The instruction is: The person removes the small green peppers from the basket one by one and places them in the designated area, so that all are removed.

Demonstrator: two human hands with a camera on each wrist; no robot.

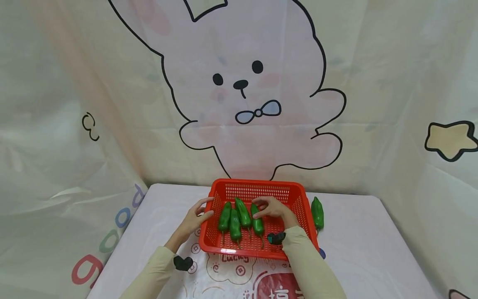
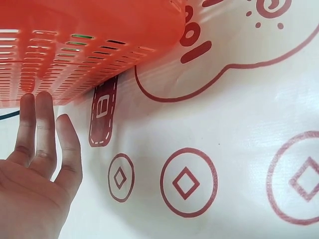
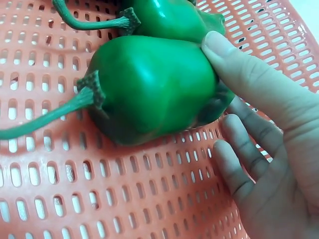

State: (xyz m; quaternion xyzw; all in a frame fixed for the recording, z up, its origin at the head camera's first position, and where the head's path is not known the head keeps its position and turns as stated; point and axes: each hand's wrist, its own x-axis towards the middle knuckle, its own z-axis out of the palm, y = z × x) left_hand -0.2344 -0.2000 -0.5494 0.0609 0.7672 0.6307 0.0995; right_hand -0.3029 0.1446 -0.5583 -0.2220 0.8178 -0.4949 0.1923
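Note:
A red perforated plastic basket (image 1: 257,254) stands on the table with several green peppers lying in it, stems toward me. My right hand (image 1: 274,207) is inside the basket at the rightmost of these, a green pepper (image 1: 257,222). In the right wrist view the thumb presses on this pepper (image 3: 154,89) near its tip, and the other fingers curl round behind it, partly hidden. At the basket's left side is my left hand (image 1: 191,222). Its fingers (image 2: 45,124) are nearly straight, fingertips right at the basket wall (image 2: 99,30) in the left wrist view.
One more green pepper (image 1: 317,212) lies on the table just right of the basket. A white cloth with red printed patterns (image 1: 240,270) covers the table (image 1: 358,249). Behind it hangs a curtain (image 1: 373,104) with a cartoon figure.

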